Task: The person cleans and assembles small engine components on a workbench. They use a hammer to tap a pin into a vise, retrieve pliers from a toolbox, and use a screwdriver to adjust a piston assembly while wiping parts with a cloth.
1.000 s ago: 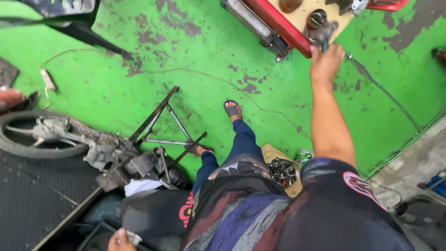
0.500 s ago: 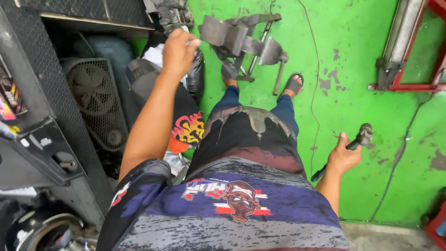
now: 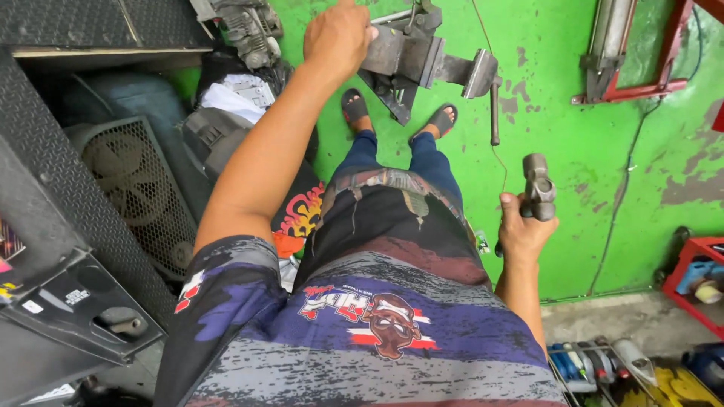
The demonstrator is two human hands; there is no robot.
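At the lower right of the frame a red tray (image 3: pixel 682 275) holds a blue object and a pale round one, and below it an open toolbox (image 3: pixel 603 369) holds a row of tools with coloured handles. At the top centre the left hand (image 3: pixel 337 38) lies on the grey bench vise (image 3: pixel 422 54), fingers wrapped over its body; the vise's handle bar hangs down at its right end. At centre right the right hand (image 3: pixel 523 230) is closed around the shaft of a hammer (image 3: pixel 537 187), head up, well apart from the vise. Open green floor (image 3: pixel 581 151) spreads to the right of the feet. A black grille (image 3: pixel 143 188) and dark checkered panels crowd the left edge.
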